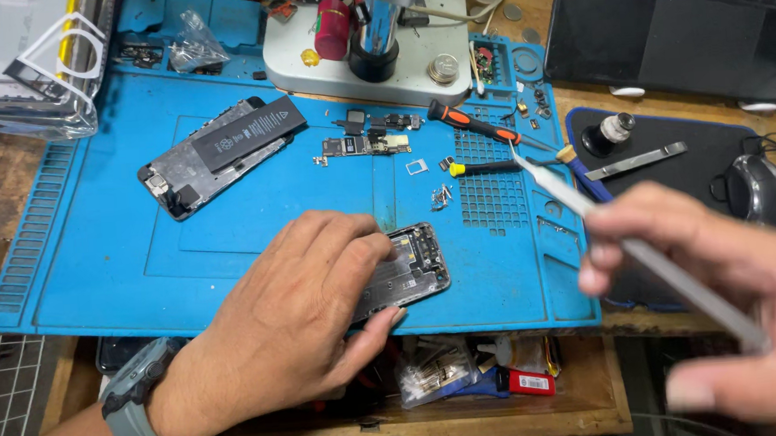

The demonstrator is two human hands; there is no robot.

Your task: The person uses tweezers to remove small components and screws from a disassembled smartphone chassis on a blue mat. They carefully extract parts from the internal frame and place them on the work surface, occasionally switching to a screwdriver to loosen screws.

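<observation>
My left hand [299,309] lies over an opened phone body [413,266] on the blue repair mat [121,261], thumb and fingers pinching its sides. My right hand [725,301], blurred and close to the camera at the right, holds a pair of metal tweezers [575,199] whose tips point up and left, above the mat's grid area. A second opened phone with a black battery [222,147] lies at the mat's upper left. A small circuit board [366,145] and loose tiny parts sit near the mat's middle top.
Two screwdrivers [482,145] rest on the mat's right part. A microscope base [369,57] stands at the back. A laptop [681,20], a mouse [759,191] and a dark pad with a metal tool [636,162] lie to the right. An open drawer with clutter [469,375] is below.
</observation>
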